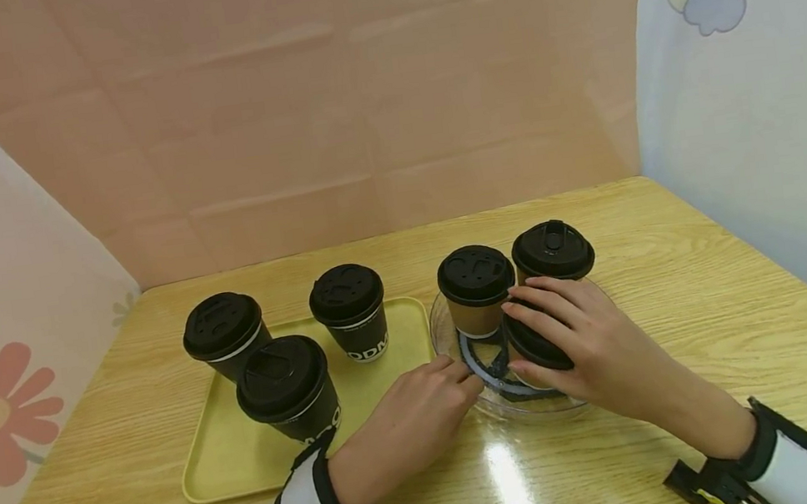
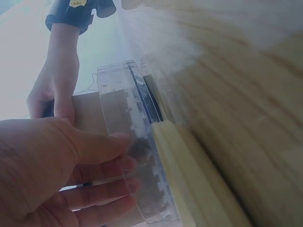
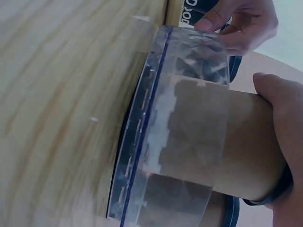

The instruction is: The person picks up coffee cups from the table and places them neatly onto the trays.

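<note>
My right hand (image 1: 589,347) curls over the black lid of a brown paper coffee cup (image 3: 251,142), gripping it from above. That cup stands upright at the front of a round clear plastic tray (image 1: 537,412) with a dark and pale patterned bottom. Two more lidded brown cups stand behind it, a left one (image 1: 479,289) and a right one (image 1: 553,250). At the tray's left side my left hand (image 1: 430,404) pinches the rim, its thumb and fingertips (image 2: 128,184) overlapping the clear wall in the left wrist view.
Left of the clear tray lies a yellow rectangular tray (image 1: 226,467), its edge close beside the clear wall. It bears three black lidded cups: a front one (image 1: 292,392), a back left one (image 1: 224,329) and a right one (image 1: 350,313). Cloth walls (image 1: 355,106) bound the wooden table.
</note>
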Action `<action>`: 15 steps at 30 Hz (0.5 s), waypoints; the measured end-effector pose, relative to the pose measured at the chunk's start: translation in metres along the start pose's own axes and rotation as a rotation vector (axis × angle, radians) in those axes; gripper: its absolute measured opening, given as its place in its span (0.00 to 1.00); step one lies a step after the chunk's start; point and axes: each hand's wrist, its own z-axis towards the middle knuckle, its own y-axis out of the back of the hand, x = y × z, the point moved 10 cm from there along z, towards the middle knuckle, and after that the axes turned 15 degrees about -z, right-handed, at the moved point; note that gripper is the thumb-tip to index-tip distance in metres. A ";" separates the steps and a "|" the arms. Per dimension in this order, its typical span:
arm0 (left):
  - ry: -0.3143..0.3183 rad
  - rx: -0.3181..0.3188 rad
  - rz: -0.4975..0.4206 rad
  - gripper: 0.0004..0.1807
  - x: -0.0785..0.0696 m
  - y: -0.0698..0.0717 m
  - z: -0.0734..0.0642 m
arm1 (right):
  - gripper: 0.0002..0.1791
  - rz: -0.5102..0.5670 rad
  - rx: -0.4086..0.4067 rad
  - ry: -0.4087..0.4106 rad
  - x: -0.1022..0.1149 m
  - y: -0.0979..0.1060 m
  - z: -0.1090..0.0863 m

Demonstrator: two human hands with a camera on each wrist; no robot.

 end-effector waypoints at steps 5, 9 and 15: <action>0.001 0.005 0.001 0.04 0.000 0.000 0.001 | 0.33 0.003 0.004 -0.006 0.000 0.000 0.000; 0.000 0.011 0.009 0.04 0.000 0.000 0.001 | 0.34 0.004 0.013 -0.006 0.000 -0.001 0.000; 0.001 0.014 0.013 0.05 -0.001 0.000 0.000 | 0.36 0.012 0.101 -0.038 -0.004 -0.010 -0.003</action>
